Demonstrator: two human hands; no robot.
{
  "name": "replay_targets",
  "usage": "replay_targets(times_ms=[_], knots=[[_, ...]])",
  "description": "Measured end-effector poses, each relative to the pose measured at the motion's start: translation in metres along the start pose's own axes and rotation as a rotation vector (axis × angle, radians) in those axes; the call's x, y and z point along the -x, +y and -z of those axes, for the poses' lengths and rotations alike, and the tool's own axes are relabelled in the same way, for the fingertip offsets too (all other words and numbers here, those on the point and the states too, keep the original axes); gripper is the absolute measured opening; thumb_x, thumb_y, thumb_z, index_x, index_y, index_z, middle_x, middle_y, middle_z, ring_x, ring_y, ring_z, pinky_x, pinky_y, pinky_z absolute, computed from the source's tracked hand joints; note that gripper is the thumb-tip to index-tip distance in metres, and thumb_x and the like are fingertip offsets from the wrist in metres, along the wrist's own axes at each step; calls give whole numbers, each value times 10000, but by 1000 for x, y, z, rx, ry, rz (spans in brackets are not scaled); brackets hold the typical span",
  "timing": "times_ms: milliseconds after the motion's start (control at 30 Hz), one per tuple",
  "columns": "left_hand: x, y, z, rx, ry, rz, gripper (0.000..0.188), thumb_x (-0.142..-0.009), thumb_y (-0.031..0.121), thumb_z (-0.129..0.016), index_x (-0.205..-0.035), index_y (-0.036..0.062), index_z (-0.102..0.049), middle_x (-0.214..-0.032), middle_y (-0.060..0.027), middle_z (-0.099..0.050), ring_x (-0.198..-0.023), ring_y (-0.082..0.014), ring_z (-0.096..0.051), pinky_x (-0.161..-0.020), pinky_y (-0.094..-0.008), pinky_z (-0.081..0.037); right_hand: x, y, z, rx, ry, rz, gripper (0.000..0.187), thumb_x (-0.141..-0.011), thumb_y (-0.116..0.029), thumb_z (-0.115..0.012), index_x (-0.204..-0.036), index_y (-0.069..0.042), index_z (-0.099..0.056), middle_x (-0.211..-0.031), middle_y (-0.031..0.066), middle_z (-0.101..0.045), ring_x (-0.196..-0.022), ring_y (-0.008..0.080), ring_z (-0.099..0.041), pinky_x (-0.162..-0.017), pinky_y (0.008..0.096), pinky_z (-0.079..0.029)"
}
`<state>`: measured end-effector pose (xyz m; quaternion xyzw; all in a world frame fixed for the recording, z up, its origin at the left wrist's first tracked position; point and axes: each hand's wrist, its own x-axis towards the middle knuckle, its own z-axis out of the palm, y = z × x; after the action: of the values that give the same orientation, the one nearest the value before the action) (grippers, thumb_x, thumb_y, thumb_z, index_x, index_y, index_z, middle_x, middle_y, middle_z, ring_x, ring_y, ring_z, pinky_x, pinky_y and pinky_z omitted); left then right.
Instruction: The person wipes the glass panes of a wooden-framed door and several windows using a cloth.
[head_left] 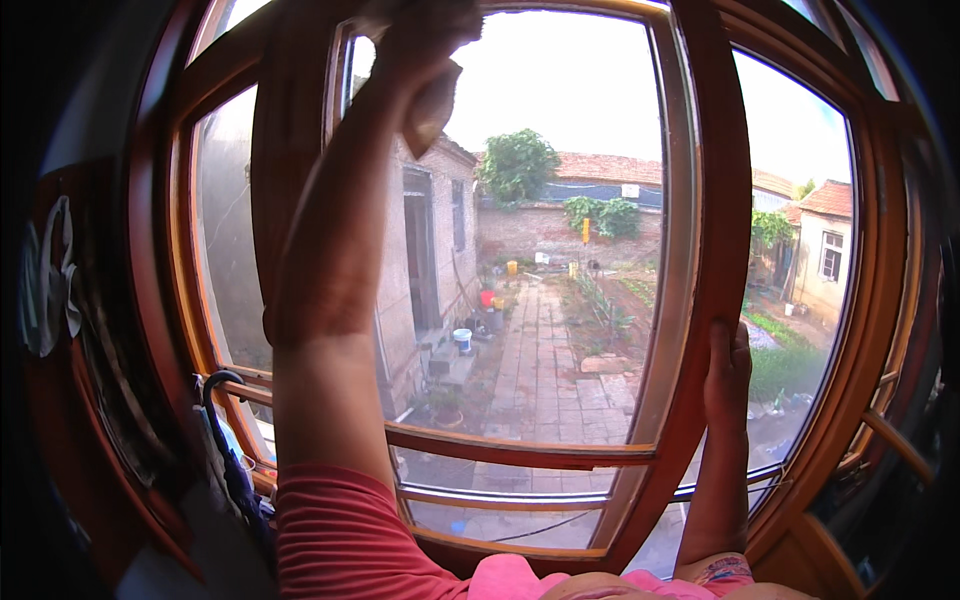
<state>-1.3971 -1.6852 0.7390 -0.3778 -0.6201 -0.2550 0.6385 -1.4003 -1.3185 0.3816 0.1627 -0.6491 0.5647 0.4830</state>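
Note:
My left arm reaches up across the window, and my left hand (425,35) is at the top of the glass pane (560,90), blurred. A brownish cloth (432,110) hangs below its fingers against the glass, and the hand is closed on it. Lower on the right, my right hand (728,370) is wrapped round the upright of the reddish-brown wooden window frame (715,230), with the thumb on the near side. The pane between my arms is see-through, with a wooden crossbar (520,452) low down.
A side window (800,250) stands on the right. At the left, a dark curved-handled umbrella (228,440) and pale hanging cloths (60,280) are near the frame. Beyond the glass lie a paved path (535,360), a brick wall (570,235) and several buckets.

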Motion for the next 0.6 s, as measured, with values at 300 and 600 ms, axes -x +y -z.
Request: replay_targets(times_ms=[300, 600], knots=[[-27, -10, -14, -504, 33, -633, 303, -815, 111, -654, -1116, 88, -630, -1177, -55, -618, -1179, -176, -574, -1009, -340, -465, -3, 0, 1, 35, 3, 3, 420, -1054, -378, -483, -1218, -2, -574, -1033, 104, -656, -916, 195, -597, -835, 342, -470], [16, -11, 68, -306, 71, 46, 112, -917, 145, -611, -1013, 87, -614, -1047, -67, -626, -1034, -212, -616, -875, -377, -485, 2, -2, -6, -20, -23, -38, 438, -1059, -377, -476, -1247, 7, -568, -1086, 121, -661, -960, 211, -606, -875, 356, -468]])
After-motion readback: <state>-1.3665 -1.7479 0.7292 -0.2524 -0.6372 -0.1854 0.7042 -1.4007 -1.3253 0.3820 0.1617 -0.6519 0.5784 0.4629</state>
